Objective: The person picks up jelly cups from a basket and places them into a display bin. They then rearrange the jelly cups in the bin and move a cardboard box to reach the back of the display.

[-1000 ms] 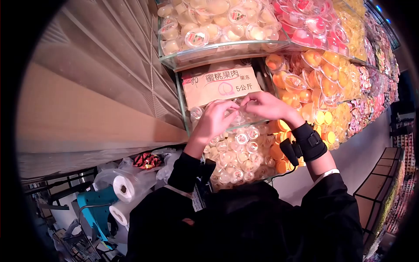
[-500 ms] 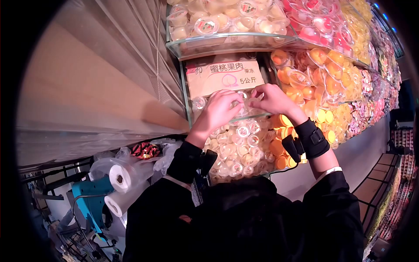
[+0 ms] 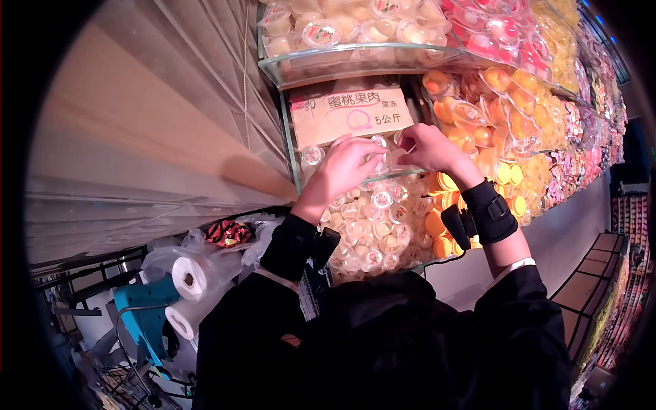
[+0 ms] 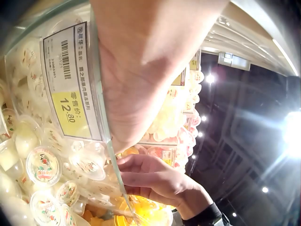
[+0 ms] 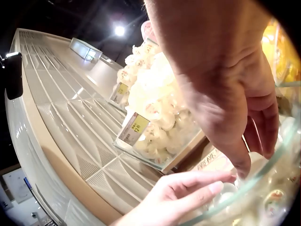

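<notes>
In the head view, my left hand [image 3: 345,164] is over the glass-fronted bin of pale jelly cups [image 3: 365,236], its fingers extended towards the right hand. Opposite it my right hand [image 3: 434,150] points its fingers down behind the glass edge. The right wrist view has the left hand [image 5: 181,190] low beside the right hand [image 5: 235,94], whose thumb and fingers are spaced apart around a pale cup [image 5: 256,162]; whether they grip it is unclear. A cardboard sign [image 3: 352,119] stands behind both hands. The left wrist view has the right hand [image 4: 157,181] beyond the glass.
A glass-edged upper bin [image 3: 355,58] holds more pale cups. Orange cups [image 3: 471,123] and orange-lidded jars [image 3: 444,222] are on the right. Plastic bag rolls [image 3: 189,279] stand at the lower left, beside a draped sheet [image 3: 157,137].
Since a second ago my hands have moved slightly apart; their fingertips were close together above the cups. The view has shifted a little, and both hands remain at the bin's glass edge.
</notes>
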A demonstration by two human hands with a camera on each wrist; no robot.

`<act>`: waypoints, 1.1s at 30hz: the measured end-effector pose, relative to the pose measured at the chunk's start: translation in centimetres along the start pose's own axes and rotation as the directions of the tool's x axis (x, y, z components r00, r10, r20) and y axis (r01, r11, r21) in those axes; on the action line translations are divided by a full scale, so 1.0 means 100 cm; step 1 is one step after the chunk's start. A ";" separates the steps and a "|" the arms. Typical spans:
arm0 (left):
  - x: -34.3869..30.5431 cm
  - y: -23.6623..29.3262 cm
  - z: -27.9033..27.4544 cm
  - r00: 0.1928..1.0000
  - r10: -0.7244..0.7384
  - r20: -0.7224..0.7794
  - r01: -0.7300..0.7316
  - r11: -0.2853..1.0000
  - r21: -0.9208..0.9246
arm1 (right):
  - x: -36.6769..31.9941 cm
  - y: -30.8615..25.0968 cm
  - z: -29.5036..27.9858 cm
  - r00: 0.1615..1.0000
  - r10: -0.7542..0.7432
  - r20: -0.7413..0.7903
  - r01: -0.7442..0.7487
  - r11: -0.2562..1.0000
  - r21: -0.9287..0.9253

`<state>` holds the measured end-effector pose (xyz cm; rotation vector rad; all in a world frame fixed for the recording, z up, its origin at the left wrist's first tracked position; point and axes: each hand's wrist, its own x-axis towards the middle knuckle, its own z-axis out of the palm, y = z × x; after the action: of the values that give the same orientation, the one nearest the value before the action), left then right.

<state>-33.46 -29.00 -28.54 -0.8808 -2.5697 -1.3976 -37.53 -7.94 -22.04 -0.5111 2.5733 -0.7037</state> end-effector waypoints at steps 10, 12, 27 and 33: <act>0.000 0.002 0.002 1.000 -0.010 0.028 0.008 0.996 0.087 | -0.016 0.002 0.026 0.975 -0.041 -0.218 0.051 0.998 0.043; 0.000 0.005 0.001 0.996 -0.057 0.066 0.051 0.995 0.084 | -0.019 0.005 0.033 0.962 -0.054 -0.267 0.070 0.996 0.054; -0.002 0.033 -0.005 0.976 0.043 0.215 -0.095 0.967 0.235 | -0.147 -0.005 0.001 0.811 0.003 -0.585 0.216 0.927 0.305; 0.002 0.047 0.004 0.976 0.023 0.218 -0.082 0.961 0.264 | -0.289 0.047 0.014 0.622 0.303 -0.722 0.137 0.866 0.481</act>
<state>-31.05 -26.65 -25.19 -1.0927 -2.7783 -0.9486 -13.60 8.20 -17.16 0.1703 2.9292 -1.8351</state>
